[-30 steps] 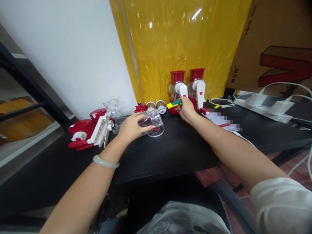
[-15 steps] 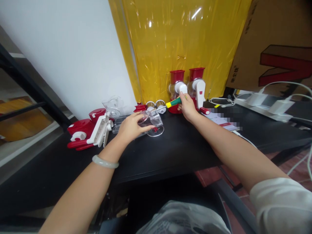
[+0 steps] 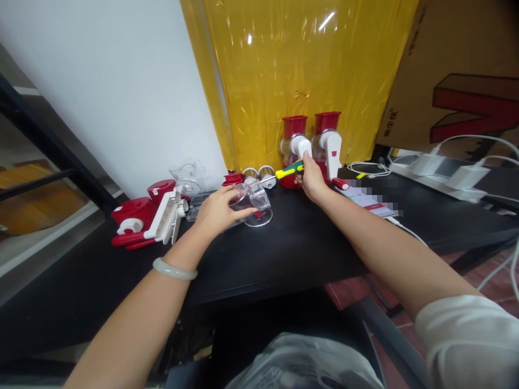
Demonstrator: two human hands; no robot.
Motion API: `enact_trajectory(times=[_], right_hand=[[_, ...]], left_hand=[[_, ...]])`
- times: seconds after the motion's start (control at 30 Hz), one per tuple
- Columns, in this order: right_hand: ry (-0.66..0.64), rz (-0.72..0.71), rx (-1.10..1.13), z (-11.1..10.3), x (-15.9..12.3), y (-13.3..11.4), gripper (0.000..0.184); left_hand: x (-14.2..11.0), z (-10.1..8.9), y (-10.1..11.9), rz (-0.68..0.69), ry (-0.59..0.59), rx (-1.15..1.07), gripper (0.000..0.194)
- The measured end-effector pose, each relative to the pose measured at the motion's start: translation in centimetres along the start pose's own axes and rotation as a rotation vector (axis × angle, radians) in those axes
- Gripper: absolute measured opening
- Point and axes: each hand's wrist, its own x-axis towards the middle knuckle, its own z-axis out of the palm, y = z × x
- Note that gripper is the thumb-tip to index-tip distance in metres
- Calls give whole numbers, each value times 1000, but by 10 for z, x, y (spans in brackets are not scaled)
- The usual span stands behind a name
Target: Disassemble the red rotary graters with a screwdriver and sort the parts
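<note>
Forearms reach forward from the lower corners of the view over the black worktop (image 3: 284, 256), the left one slanting up and inward with a pale bangle (image 3: 174, 269) at the wrist, the right one coming in from the right with a light sleeve (image 3: 466, 340) above the elbow. Both hands are occupied. The left hand (image 3: 219, 212) lies palm down, knuckles up, its thumb spread well away from the fingers; it grasps a clear plastic housing (image 3: 263, 203) between them, a moderately wide hold. That housing rests on the worktop toward its back edge, left of the right hand, with a small red piece in its round base. The right hand (image 3: 312, 179) is closed around the green and yellow handle of a screwdriver (image 3: 290, 169), held nearly level, the shaft pointing left and slightly down to the top of the housing. Whether the tip touches a screw is too small to tell.

Just behind the housing stand two metal drums (image 3: 266, 176) with white rims, a red part (image 3: 233, 179) beside them. Two red-topped graters (image 3: 327, 125) stand upright at the back edge, behind the right hand. Toward the left end lie red bases (image 3: 135, 212) and white crank arms (image 3: 164, 217); to the right, a tablet (image 3: 368, 201) and a power strip (image 3: 440, 182).
</note>
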Motion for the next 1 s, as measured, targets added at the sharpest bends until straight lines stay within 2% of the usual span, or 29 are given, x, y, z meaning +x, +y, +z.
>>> enact_trajectory(times=[0.13,0.27,0.4,0.53,0.6,0.7,0.87,1.0], right_hand=[[49,49,8,3,-3,-5,23],[50,108,188,6,-7,-11,8],[28,83,228,4,-5,-8,18],[64,-4,40,-1,2,1,41],[64,-41,-29,-2,3,3,43],[53,-9,-20,0,2,2,35],[103,83,220,5,-5,-8,6],[31,66,300,3,-9,-13,6]], left_hand=[[0,0,0,-15,-13,-7,45],[1,0,1,-26,-20,4,46],[1,-1,2,-19,-11,18,46],[0,-2,3,-19,-22,3,43],[0,-2,3,-17,-22,-2,44],[0,-2,2,-3,-13,-3,45],[0,-1,2,-21,-19,15,46],[1,-2,3,-15,-14,-9,46]])
